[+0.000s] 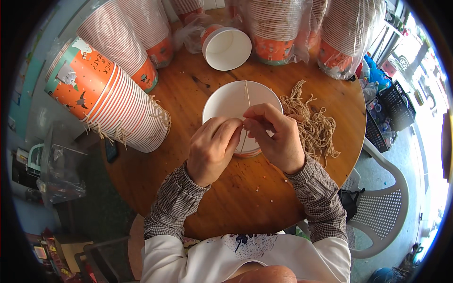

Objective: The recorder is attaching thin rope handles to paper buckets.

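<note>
Round wooden table (236,198), cup stacks (118,101) lying along its far side. White paper bucket (226,101) sits in the middle, heap of twine (314,125) just right of it. Left hand (212,148) and right hand (278,137), fingertips together, pinch a string (247,94) at the bucket's near rim.

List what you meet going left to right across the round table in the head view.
Tilted stack of orange paper cups → left hand → right hand, both at a white cup → pile of tan string pieces → white plastic chair.
</note>
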### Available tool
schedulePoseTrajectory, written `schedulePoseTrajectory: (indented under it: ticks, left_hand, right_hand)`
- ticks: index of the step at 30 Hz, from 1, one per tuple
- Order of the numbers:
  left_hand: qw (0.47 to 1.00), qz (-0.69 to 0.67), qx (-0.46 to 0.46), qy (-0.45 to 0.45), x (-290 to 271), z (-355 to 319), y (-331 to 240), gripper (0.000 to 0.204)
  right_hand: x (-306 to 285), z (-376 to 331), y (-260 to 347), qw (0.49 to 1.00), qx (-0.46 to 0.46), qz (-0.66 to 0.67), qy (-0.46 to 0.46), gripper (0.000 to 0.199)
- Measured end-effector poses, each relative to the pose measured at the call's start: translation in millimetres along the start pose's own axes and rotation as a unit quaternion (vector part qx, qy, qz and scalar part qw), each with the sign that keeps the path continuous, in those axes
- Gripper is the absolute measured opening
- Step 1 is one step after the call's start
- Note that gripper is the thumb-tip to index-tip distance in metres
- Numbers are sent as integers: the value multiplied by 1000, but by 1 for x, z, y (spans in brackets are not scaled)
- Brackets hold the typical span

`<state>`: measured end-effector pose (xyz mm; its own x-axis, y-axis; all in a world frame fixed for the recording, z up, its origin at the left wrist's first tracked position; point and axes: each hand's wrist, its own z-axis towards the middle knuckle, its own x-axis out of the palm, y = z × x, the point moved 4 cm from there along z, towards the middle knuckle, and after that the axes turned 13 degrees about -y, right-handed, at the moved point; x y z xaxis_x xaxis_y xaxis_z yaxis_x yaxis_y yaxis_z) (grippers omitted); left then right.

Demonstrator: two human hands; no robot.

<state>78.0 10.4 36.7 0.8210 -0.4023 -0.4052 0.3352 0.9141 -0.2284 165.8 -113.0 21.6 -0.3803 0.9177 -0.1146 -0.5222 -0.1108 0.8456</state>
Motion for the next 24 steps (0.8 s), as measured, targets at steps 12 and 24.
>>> schedulePoseTrajectory:
  ticks: [12,24]
  left_hand:
    - [994,-70,-88,3,1,-2,3,21]
    - [871,-301,-370,116,5,-8,27,11]
  right_hand:
    - [-1,-6,7,993,-109,-21,-31,30]
    - [-1,-8,10,986,-150,-51,-53,29]
